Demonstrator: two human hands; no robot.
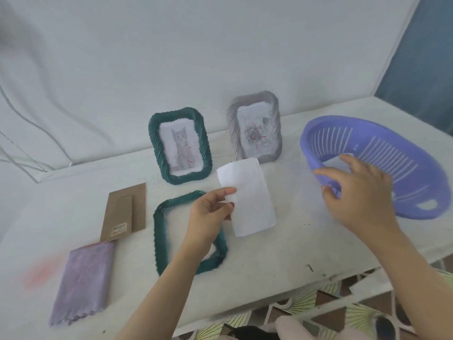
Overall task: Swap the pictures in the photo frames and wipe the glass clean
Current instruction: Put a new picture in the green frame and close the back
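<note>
Frames number three: a green one [205, 153] with a cat picture and a grey one [255, 127] with a rose picture stand upright at the back of the desk [294, 246], and a second green frame [159, 231] lies flat and open nearer the person. One brown backing board [125, 212] and one purple cloth [83, 280] lie to its left, and one purple basket [392, 153] sits on the right. The left hand [210, 217] pinches one white sheet [250, 200] by its left edge, above the flat frame's right side. The right hand [360, 192] is spread wide over the basket's near rim, fingers reaching toward another white sheet [333, 163] inside; whether they touch it cannot be told.
</note>
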